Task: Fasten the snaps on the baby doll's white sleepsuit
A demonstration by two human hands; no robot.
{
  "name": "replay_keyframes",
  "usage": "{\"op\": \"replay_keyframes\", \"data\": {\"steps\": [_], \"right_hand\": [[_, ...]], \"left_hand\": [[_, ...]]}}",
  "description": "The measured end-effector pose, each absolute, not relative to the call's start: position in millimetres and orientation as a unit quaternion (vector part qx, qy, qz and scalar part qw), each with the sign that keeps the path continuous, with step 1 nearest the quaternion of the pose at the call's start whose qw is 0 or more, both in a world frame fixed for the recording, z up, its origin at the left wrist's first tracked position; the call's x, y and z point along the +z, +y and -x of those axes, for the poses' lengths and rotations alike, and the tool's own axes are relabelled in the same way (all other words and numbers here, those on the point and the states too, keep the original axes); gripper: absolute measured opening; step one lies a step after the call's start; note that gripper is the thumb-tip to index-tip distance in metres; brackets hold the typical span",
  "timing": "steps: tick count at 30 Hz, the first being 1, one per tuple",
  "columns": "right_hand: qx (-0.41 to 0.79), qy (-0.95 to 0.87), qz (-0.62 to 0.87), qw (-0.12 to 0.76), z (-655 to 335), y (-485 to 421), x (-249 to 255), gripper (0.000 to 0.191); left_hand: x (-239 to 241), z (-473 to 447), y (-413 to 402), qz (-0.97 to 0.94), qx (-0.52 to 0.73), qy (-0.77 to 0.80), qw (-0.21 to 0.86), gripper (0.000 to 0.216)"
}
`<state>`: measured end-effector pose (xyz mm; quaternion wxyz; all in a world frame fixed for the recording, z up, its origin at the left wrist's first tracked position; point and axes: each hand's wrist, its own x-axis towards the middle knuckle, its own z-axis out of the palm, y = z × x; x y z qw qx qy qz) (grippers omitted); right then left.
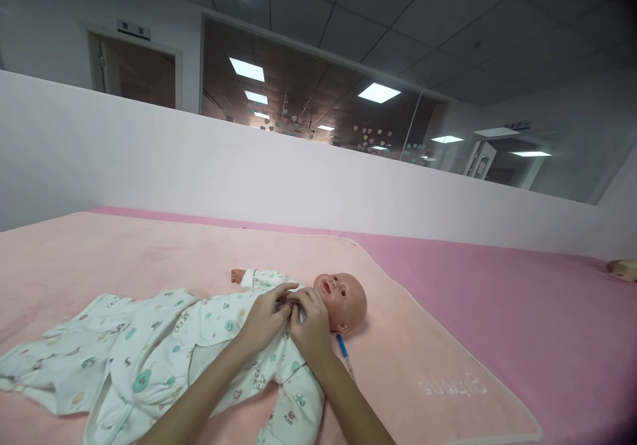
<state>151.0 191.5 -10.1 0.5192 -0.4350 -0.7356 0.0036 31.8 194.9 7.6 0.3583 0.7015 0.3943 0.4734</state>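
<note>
A baby doll (343,299) lies on its back, dressed in a white printed baby shirt (229,316), its bald head to the right. At the shirt's neckline, just below the doll's chin, my left hand (269,316) has its fingers bent and pinched on the collar edge. Close beside it my right hand (309,319) pinches the same front part of the shirt, the fingertips of both hands nearly meeting. My fingers hide the exact spot they grip. By the doll's head, partly behind my right forearm, lies a thin stick with a blue end (342,345), which looks like a thermometer.
Under the doll spreads a light pink blanket (423,339) with white lettering, on a darker pink surface (497,292). A low white partition (298,180) runs along the back. At the far right edge, part of another skin-toned object (623,270) shows.
</note>
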Motion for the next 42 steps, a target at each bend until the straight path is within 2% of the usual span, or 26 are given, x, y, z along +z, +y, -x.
{"op": "replay_keyframes", "data": {"steps": [6, 23, 30, 36, 42], "right_hand": [[0.029, -0.725, 0.433, 0.534, -149.9, 190.3, -8.7, 0.027], [0.065, -0.675, 0.411, 0.609, -149.5, 185.4, -2.4, 0.027], [0.047, -0.672, 0.416, 0.611, -149.6, 186.3, -1.4, 0.024], [0.097, -0.681, 0.389, 0.613, -150.9, 186.6, -2.2, 0.032], [0.097, -0.685, 0.390, 0.607, -151.9, 187.4, -2.0, 0.034]], "left_hand": [[6.6, -33.0, 195.1, -0.704, 0.473, 0.385, 0.364, 0.042], [13.2, -34.6, 184.6, -0.752, 0.454, 0.417, 0.233, 0.032], [14.1, -35.2, 183.0, -0.761, 0.441, 0.426, 0.211, 0.029], [13.4, -34.5, 185.9, -0.773, 0.413, 0.441, 0.191, 0.024], [10.2, -34.3, 189.0, -0.776, 0.412, 0.442, 0.181, 0.021]]}}
